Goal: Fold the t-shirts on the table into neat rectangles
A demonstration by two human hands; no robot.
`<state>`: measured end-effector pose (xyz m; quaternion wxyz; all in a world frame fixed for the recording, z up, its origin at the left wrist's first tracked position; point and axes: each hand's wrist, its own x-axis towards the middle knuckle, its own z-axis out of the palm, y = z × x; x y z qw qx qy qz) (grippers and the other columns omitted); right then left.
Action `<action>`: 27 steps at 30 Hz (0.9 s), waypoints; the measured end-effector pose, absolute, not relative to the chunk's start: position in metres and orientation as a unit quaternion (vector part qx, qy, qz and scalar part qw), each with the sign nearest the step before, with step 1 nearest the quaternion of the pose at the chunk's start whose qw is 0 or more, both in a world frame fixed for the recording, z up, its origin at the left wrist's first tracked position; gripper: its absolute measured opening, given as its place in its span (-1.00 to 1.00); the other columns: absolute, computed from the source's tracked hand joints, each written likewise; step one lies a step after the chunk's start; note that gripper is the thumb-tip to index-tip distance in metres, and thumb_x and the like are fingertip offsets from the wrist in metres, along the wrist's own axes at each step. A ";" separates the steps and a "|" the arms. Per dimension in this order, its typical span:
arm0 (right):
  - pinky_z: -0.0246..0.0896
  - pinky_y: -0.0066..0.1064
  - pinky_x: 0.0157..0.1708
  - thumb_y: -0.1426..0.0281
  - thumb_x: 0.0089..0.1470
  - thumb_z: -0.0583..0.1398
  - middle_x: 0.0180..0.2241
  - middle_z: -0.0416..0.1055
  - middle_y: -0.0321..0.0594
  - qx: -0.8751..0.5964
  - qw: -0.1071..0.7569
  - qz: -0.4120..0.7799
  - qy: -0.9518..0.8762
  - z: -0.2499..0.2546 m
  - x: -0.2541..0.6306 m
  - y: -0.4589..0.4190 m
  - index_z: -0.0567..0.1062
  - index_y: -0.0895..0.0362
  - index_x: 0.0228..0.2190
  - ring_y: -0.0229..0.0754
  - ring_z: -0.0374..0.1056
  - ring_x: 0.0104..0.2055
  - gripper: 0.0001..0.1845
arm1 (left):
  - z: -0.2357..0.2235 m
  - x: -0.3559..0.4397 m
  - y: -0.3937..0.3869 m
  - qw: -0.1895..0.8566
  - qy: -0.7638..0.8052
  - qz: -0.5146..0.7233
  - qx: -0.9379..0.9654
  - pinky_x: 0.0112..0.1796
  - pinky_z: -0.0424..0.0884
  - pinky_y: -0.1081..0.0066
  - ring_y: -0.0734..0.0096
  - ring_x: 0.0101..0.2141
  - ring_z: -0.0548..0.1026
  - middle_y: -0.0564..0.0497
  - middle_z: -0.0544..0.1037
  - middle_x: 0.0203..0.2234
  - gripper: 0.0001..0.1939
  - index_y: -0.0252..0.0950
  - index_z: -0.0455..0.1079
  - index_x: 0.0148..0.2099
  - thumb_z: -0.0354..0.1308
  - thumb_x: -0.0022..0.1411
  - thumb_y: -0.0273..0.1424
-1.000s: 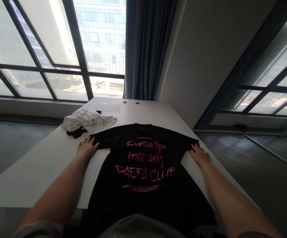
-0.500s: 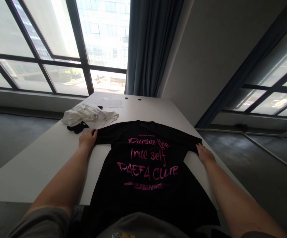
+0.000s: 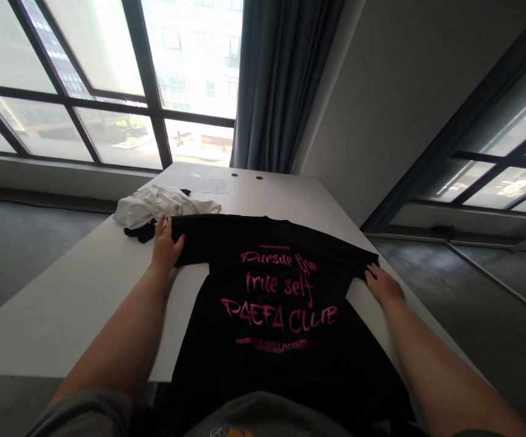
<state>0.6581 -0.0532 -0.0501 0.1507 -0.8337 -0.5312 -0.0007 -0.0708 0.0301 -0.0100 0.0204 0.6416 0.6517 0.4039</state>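
A black T-shirt (image 3: 276, 285) with pink lettering lies spread with its back print facing up, collar toward the far side and hem toward my body. My left hand (image 3: 167, 244) rests at the left sleeve's end, thumb and fingers apart and the fingers pointing away from me. At the other sleeve, the fingers of my right hand (image 3: 384, 285) close on the cuff edge; the underside of that grip is hidden. My own body covers part of the hem.
The T-shirt lies on a white table (image 3: 85, 297). Beyond my left hand is a crumpled white cloth (image 3: 147, 203) with a black piece (image 3: 139, 233) beside it. Papers (image 3: 208, 183) lie at the far end, near two round holes. A blue curtain (image 3: 285, 85) hangs behind the table.
My left hand has gone from pinching the left sleeve to spread fingers, reaching slightly farther forward. The T-shirt and right hand appear slightly farther right as the view shifts.
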 end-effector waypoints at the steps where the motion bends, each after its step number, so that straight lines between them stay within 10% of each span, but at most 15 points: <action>1: 0.07 -0.12 0.37 0.21 0.28 0.01 0.37 0.24 -0.17 -0.834 0.152 -0.001 -0.531 -0.050 0.658 -0.053 0.49 0.14 0.21 0.09 0.21 0.36 -0.41 | -0.012 -0.069 0.031 0.026 0.665 0.356 0.657 0.31 0.18 0.06 -0.15 0.36 0.14 -0.29 -0.03 0.45 -0.18 -0.36 0.02 0.49 0.18 0.30 -0.25; 12: 0.16 -0.06 0.32 0.22 0.24 0.05 0.30 0.34 -0.13 -0.822 0.183 -0.027 -0.538 -0.059 0.664 -0.052 0.55 0.15 0.15 0.13 0.29 0.30 -0.43 | -0.021 -0.053 0.025 -0.016 0.786 0.150 0.599 0.08 0.28 -0.07 -0.20 0.11 0.40 -0.29 0.44 0.18 -0.42 -0.07 0.33 0.37 0.09 0.34 -0.16; 27: 0.20 -0.08 0.29 0.28 0.20 0.06 0.25 0.41 -0.13 -0.811 0.183 -0.074 -0.550 -0.064 0.664 -0.050 0.60 0.12 0.09 0.10 0.33 0.26 -0.47 | -0.025 -0.076 0.037 0.059 0.675 0.411 0.609 0.23 0.36 0.19 0.09 0.10 0.49 -0.18 0.44 0.11 -0.39 -0.28 0.39 0.31 0.16 0.23 -0.24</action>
